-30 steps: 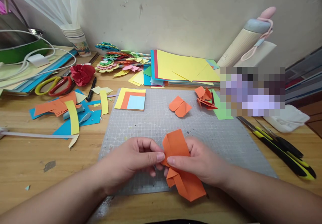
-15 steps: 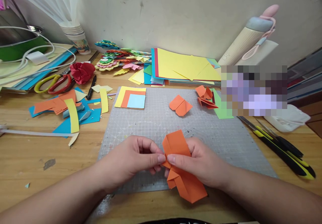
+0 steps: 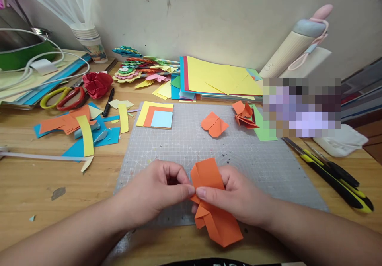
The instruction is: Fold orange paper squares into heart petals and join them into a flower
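A piece of folded orange paper [image 3: 225,224] is held up over the near part of the grey cutting mat [image 3: 167,150]. My right hand [image 3: 238,196] grips it from the right, thumb across its front and fingers behind, mostly hidden. At its left edge, my left hand [image 3: 167,184] pinches a small folded flap between thumb and forefinger. Both thumb tips almost meet there. Farther back on the mat lies an orange paper heart [image 3: 214,125], and to its right are more folded orange pieces [image 3: 244,114].
Paper squares [image 3: 161,118] lie on the mat's far left. Paper scraps [image 3: 86,134], scissors [image 3: 70,98] and a red paper flower [image 3: 97,85] are at left. A utility knife [image 3: 337,180] lies right. Coloured sheets [image 3: 219,75] and a bottle [image 3: 289,45] stand behind.
The orange paper has shifted slightly down and left with both hands. The pinch at its left edge stays the same; things on the table have not moved.
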`<state>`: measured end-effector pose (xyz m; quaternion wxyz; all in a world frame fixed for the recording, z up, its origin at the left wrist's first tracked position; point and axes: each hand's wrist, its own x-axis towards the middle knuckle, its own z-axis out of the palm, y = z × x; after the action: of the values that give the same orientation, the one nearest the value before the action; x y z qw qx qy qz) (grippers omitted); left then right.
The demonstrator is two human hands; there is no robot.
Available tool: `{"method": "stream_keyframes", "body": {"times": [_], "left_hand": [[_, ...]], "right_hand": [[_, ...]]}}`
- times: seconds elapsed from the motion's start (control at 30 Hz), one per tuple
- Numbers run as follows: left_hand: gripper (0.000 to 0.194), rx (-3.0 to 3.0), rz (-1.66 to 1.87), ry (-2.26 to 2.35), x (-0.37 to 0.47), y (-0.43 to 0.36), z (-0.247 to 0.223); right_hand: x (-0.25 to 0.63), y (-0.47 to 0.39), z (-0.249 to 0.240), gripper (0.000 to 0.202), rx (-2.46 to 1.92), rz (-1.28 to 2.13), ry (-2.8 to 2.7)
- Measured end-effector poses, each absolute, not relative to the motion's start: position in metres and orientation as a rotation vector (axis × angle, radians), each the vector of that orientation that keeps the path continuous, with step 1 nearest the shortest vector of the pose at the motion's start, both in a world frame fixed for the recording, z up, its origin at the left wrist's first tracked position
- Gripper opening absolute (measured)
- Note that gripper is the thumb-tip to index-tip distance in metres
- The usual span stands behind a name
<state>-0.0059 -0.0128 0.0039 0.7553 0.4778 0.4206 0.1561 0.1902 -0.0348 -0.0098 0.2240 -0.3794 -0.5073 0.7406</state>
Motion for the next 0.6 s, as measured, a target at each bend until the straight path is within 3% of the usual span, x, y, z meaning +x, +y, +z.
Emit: {"method": "stream_keyframes", "body": {"times": [0.33,0.6], "left_hand": [[0.027,1.373,0.386,0.831,-0.0065,-0.0199,0.0089],[0.028,1.291,0.386,0.892,-0.0046,-0.0155,0.0029]], "right_hand": [[0.1913,-0.0323,-0.0092,0.03,-0.942,2.136,-1.303],[0.1902,-0.0316,-0.0129,0.02,-1.037,1.938,-1.074]]}}
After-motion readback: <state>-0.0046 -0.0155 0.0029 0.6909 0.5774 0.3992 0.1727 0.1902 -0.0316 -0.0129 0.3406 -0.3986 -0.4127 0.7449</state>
